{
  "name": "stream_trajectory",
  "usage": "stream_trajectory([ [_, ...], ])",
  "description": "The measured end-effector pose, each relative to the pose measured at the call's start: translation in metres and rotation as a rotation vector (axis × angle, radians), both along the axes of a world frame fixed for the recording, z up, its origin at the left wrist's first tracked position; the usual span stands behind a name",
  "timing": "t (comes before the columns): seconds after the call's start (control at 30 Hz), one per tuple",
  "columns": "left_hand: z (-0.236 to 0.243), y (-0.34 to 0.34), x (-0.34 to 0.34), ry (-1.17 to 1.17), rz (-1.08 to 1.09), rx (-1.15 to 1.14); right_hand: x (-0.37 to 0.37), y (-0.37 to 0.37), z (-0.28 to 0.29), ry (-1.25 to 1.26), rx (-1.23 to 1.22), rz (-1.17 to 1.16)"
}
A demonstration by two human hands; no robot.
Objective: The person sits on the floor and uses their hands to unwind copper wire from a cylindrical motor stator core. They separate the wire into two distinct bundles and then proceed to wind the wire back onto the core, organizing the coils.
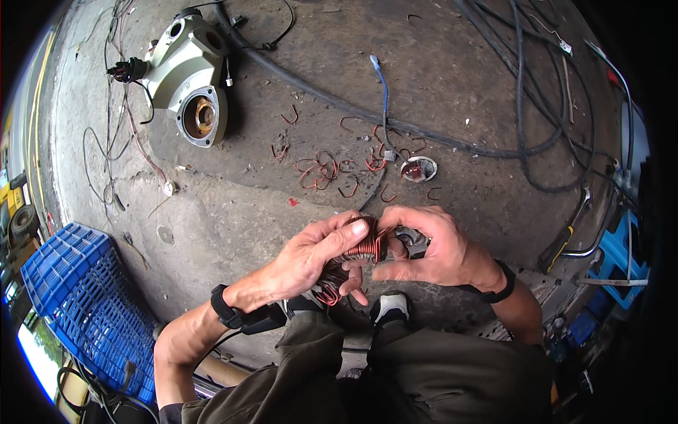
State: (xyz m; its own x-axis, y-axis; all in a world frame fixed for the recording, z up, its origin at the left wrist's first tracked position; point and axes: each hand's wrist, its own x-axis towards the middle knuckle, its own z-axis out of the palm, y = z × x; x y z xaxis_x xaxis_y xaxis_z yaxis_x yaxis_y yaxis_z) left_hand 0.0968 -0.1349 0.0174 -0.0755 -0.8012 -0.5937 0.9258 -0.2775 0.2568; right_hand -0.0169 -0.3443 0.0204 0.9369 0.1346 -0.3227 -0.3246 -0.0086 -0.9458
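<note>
A copper-wound motor part (pixel 364 251) with dark, ridged sides is held over the ground in front of my lap. My left hand (pixel 314 254) is closed round it, thumb on top and fingers underneath. Loops of copper wire (pixel 328 295) hang from its lower end. At its right end, my right hand (pixel 441 251) has its fingers curled on the copper wire (pixel 382 244); the exact pinch is partly hidden. Behind the right hand shows a grey metal piece (pixel 413 240), mostly covered by the fingers.
Cut copper wire bits (pixel 318 169) litter the concrete beyond my hands, beside a small round cup (pixel 419 169). A pale metal housing (pixel 191 78) lies far left. Thick black cable (pixel 339 106) crosses the floor. A blue crate (pixel 106 297) stands left, a blue stool (pixel 621 261) right.
</note>
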Motion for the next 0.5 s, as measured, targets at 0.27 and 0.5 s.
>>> stream_trajectory([
  [0.27, -0.004, 0.004, 0.005, 0.169, -0.088, 0.095, 0.001, -0.002, 0.003, 0.185, 0.061, -0.080],
  [0.5, 0.014, -0.002, 0.004, -0.863, -0.346, 0.115, 0.003, -0.006, 0.005, 0.446, 0.057, -0.072],
])
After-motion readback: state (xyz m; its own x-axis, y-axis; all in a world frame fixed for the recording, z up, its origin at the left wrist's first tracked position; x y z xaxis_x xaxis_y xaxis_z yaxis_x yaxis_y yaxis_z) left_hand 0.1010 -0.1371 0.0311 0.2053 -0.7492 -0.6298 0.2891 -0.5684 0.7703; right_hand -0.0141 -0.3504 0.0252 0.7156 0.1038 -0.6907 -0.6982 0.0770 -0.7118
